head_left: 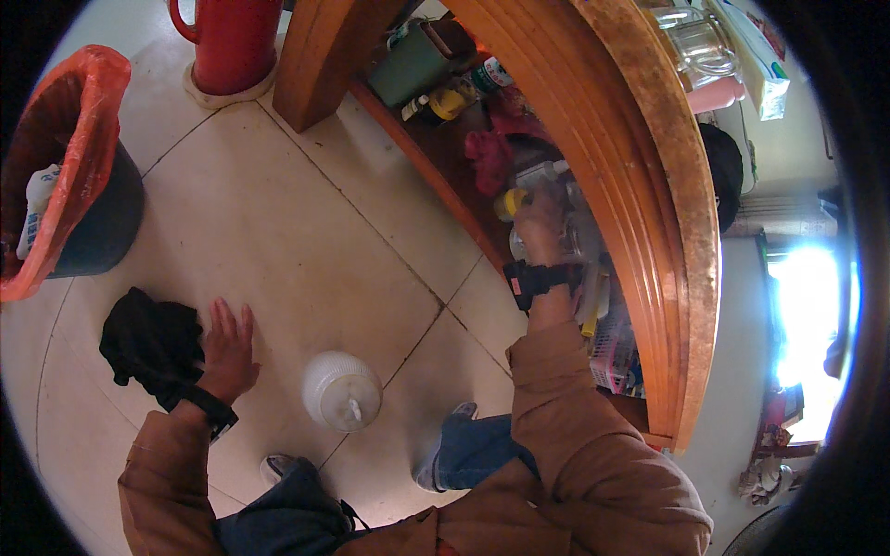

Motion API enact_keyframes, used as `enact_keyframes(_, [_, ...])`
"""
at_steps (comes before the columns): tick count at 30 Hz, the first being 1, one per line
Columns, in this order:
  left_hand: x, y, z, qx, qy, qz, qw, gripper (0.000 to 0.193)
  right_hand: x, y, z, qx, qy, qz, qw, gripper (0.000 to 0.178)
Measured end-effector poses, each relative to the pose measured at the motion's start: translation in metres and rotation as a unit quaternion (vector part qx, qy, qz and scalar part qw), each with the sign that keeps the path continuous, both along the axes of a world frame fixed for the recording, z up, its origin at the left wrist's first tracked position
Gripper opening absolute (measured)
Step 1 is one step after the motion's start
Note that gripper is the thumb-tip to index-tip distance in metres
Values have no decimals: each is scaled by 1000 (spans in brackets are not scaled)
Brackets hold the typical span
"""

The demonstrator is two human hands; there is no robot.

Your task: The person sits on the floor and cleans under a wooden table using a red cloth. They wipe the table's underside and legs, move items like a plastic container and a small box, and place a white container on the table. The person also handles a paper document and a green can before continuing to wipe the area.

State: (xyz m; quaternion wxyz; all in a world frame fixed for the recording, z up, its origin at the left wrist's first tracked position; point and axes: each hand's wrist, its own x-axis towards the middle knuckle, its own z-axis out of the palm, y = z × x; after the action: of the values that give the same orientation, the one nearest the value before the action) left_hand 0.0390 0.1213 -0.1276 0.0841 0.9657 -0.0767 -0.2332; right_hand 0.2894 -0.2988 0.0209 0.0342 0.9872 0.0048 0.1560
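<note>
The right hand [540,222] reaches into the low wooden shelf [417,153] at 2 o'clock from the view's centre, its fingers beside a yellow cap [512,203] and among clear plastic containers [579,236]. Whether it grips any of them, I cannot tell: shadow and overlapping clear plastic hide the fingertips. The left hand [228,352], between 8 and 9 o'clock, is empty, its fingers spread, next to a bundle of black cloth [148,343].

For this reach, I'd judge it best to keep the right wrist low under the thick table edge [635,185], take 1 container by its body rather than its cap, and bring it straight out so its neighbours do not topple.

Between 9 and 10 o'clock stands a dark bin [109,218] with a red liner [107,74]; a white packet [39,199] shows inside. A red jug [236,46] stands between 10 and 11 o'clock, its contents out of view. Between 7 and 8 o'clock, a white ribbed vessel [341,391] sits on the floor; what it holds does not show. A pink basket [612,347], between 3 and 4 o'clock, contains small items too dim to name.
</note>
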Motion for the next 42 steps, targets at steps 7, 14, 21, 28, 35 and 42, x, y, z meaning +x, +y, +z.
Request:
enact_keyframes(7, [3,-2,6,-3,14,11,1000,104,30,44,14,240,4,92,966,75])
enact_keyframes(14, [5,-2,11,-9,23,2,1000,102,119,97,-16,408,29,193,892,74])
enact_keyframes(21, [0,-3,9,5,-14,5,1000,99,132,108,-45,450,-4,186,873,54])
enact_keyframes(28, [5,-4,8,-2,-11,-3,1000,103,116,109,-33,475,-79,175,859,58])
enact_keyframes(35, [4,-4,7,-9,-7,3,1000,100,9,89,-1,482,51,207,850,57])
enact_keyframes(42, [1,-2,-4,26,-33,-33,999,103,-92,16,21,482,242,149,829,62])
